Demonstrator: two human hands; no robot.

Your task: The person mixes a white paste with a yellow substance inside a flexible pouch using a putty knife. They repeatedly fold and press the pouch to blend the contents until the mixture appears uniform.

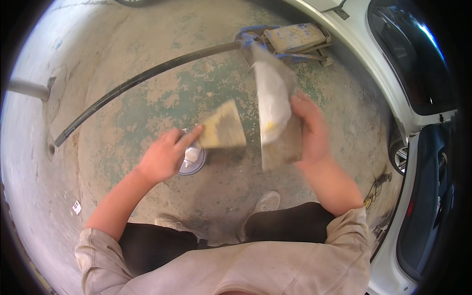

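Yellowish scraper (pixel 223 127) stretches rightward from the left hand (pixel 161 156), pinched in its fingers. Right of these, the fingers of the right hand (pixel 314 135) clasp the edge of a board (pixel 282 150) bearing white paste (pixel 272 93) with a yellow dab (pixel 269 126). Beneath the left fingers, a round tin (pixel 191 171) stands on the floor (pixel 219 194), partly hidden.

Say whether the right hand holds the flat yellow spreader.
No, the left hand holds the flat yellow spreader, while the right hand holds a grey board carrying white paste.
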